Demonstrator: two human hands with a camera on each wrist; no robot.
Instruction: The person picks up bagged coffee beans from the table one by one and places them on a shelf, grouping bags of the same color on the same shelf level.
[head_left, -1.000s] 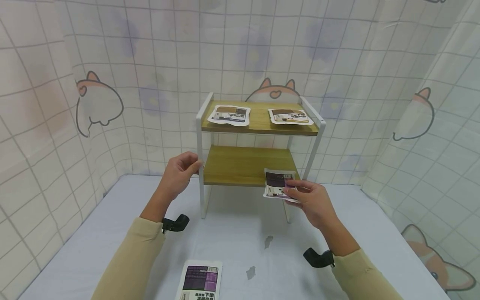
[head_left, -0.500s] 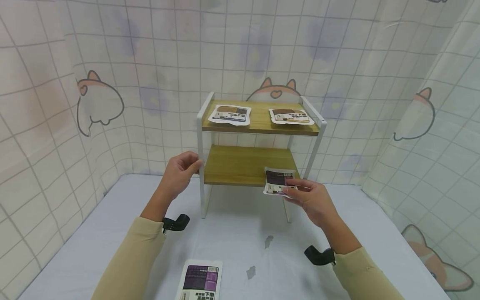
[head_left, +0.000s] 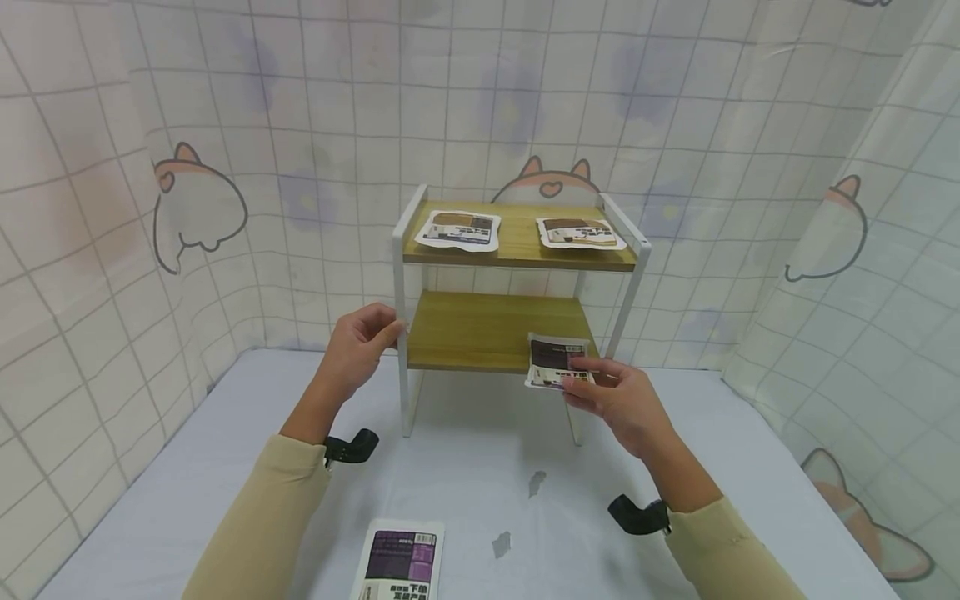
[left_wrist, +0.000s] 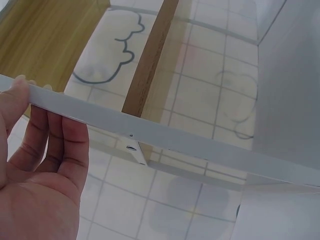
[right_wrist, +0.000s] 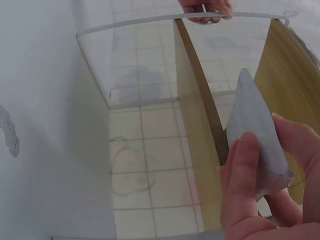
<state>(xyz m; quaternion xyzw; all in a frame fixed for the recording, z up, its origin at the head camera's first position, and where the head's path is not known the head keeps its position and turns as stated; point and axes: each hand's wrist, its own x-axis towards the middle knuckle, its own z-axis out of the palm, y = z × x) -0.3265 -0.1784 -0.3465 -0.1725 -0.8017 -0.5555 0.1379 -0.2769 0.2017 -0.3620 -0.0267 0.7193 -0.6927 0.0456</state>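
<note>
One two-tier shelf (head_left: pixel 480 321), one packet (head_left: pixel 551 354).
Left hand (head_left: pixel 358 340) grips the near left post (head_left: pixel 401 283); right hand (head_left: pixel 618 402) pinches the packet, near right.

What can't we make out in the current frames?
Held packet, head view: right hand covers part of its right side.
Held packet, right wrist view: printed face turned away.
Front packet: lower end cut off by head view's bottom edge.
Top-left packet, head view: fine print too small.
</note>
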